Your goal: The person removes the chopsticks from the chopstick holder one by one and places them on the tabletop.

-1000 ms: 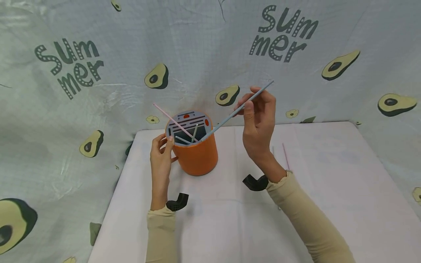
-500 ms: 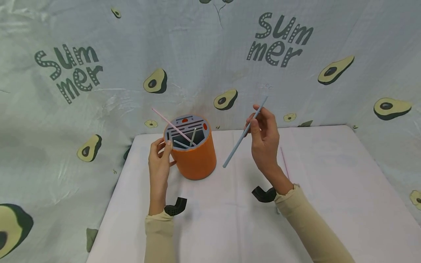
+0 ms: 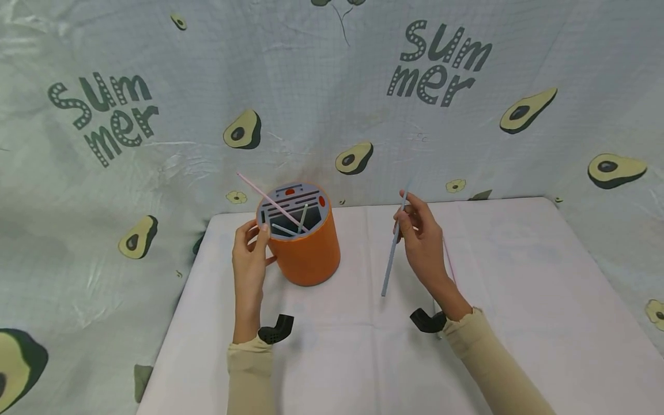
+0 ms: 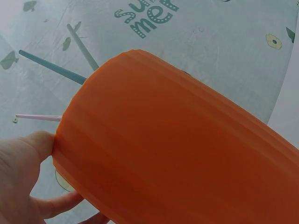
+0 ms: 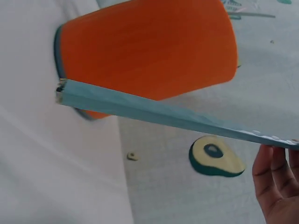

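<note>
An orange round holder (image 3: 306, 262) with a slotted grey top stands on the white table. My left hand (image 3: 249, 259) grips its left side, thumb at the rim and fingers curled along the wall. Out of its large opening lean a long pink stick (image 3: 264, 195), a pale green stick (image 3: 303, 218) and a blue stick (image 3: 283, 230); their lower ends are hidden inside. To the right, my right hand (image 3: 422, 245) pinches a long light blue stick (image 5: 163, 114) near its upper end. That stick points steeply down, apart from the holder.
On the white table (image 3: 332, 369), another pink stick (image 3: 450, 262) lies partly hidden behind my right forearm. A printed sheet (image 3: 301, 86) with avocados and lettering hangs right behind the table's far edge.
My right hand has drawn the light blue stick out of the holder's opening, moved down and slightly right, and swung it from slanting to nearly upright. The left hand keeps its grip.
</note>
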The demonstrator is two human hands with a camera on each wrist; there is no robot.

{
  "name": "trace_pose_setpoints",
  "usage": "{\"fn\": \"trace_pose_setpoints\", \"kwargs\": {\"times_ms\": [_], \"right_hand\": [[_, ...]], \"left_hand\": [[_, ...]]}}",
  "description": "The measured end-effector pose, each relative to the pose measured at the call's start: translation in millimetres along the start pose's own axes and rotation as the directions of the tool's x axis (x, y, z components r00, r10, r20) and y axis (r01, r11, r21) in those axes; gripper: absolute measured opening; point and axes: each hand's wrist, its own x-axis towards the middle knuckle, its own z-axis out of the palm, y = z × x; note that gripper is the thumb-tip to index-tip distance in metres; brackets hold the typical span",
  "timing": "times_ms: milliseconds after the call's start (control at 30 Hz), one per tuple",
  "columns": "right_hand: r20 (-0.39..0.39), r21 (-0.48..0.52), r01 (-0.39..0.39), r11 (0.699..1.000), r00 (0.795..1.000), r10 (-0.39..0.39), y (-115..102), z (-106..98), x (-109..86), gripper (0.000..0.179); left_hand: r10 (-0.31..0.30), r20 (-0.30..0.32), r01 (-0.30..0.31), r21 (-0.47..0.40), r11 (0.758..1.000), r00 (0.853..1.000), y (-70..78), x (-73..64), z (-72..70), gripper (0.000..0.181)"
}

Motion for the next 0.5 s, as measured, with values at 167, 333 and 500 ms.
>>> {"fn": "trace_pose_setpoints", "kwargs": {"times_ms": [167,333,500], "right_hand": [[0.087,-0.136,-0.131,0.982,0.986,0.143,16,-7,-10.8,0.042],[0.122,-0.206,-0.183,0.961,0.97,0.211,29,-12,-19.0,0.042],[0.115,-0.234,-0.208,0.95,0.964,0.239,43,-18,-27.3,0.042]], "left_hand": [[-0.003,0.003,0.003,0.0,1.0,1.0,-1.1,-0.6,-1.3,0.062],[0.0,0.002,0.0,-0.008,1.0,1.0,-1.9,0.4,-1.6,0.06],[0.004,0.005,-0.004,-0.018,1.0,1.0,-2.5,2.0,-0.4,0.059]]}}
